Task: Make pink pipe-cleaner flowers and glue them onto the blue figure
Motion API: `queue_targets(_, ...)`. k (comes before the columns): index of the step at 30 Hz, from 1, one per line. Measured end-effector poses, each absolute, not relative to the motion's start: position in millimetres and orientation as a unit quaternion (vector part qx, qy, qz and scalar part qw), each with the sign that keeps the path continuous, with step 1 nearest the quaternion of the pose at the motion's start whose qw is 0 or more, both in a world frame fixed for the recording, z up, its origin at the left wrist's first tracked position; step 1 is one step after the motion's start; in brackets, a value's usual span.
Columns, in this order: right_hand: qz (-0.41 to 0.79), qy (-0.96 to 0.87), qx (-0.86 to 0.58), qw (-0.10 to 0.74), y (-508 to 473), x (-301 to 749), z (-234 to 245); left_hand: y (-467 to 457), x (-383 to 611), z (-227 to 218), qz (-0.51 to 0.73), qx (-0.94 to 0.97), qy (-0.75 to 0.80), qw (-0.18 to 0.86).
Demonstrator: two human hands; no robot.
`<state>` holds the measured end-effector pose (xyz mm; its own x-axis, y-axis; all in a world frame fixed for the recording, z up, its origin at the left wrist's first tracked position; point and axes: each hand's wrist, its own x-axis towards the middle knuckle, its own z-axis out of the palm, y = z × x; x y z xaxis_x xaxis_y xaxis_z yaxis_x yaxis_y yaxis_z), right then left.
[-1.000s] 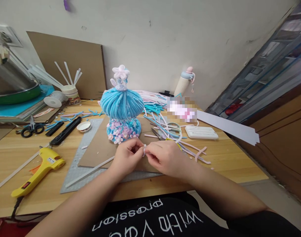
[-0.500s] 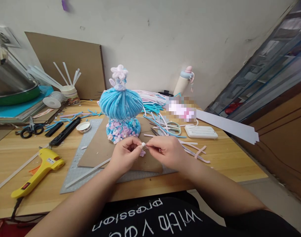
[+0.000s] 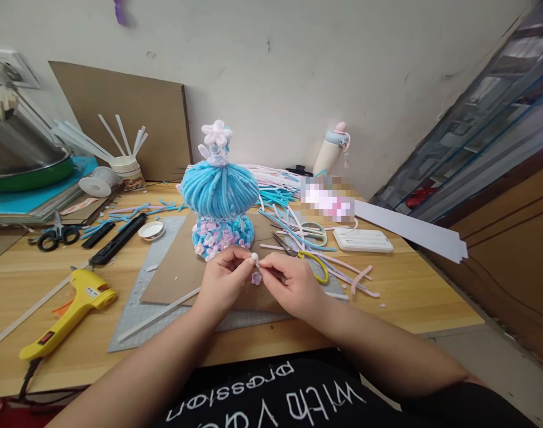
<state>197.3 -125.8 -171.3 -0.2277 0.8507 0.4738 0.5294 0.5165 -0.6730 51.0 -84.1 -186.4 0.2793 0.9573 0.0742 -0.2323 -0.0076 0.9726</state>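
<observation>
My left hand (image 3: 227, 275) is closed in a pinch on a small white curled piece of pipe cleaner (image 3: 254, 257). The fingertips of my right hand (image 3: 288, 278) pinch the same piece from the other side, so much of it is hidden. Just below the fingertips is a small purple pipe-cleaner flower (image 3: 256, 277); I cannot tell whether it lies on the cardboard or hangs from a hand. Behind my hands stands a pipe-cleaner ornament with a blue domed top (image 3: 219, 189), a pale pink flower (image 3: 216, 133) on its peak and small pink flowers (image 3: 217, 236) round its base.
Brown cardboard (image 3: 177, 276) lies on a grey cutting mat (image 3: 131, 324). Yellow-handled scissors (image 3: 318, 266) and loose pipe cleaners (image 3: 338, 267) are on the right. To the left are a yellow glue gun (image 3: 70, 309), a black cutter (image 3: 119, 238) and dark scissors (image 3: 58, 235).
Both hands have shifted slightly; my right hand has moved a little left and down, showing more of the yellow-handled scissors. Both still pinch the small white piece.
</observation>
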Motion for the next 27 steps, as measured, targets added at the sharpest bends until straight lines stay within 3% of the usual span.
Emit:
queue_targets(11,0.202,-0.782,-0.424,0.41,-122,200,-174,-82,52,-182,0.426,0.395,0.304,0.755)
queue_targets(16,0.334,-0.678,-0.485,0.439,-118,208,-163,-80,48,-184,0.38,0.443,0.272,0.765)
queue_targets(20,0.49,-0.606,-0.441,0.446,-113,207,-160,-80,46,-187,0.367,0.475,0.282,0.748)
queue_targets(27,0.501,-0.612,-0.411,0.454,-106,211,-164,-79,44,-189,0.337,0.472,0.283,0.764)
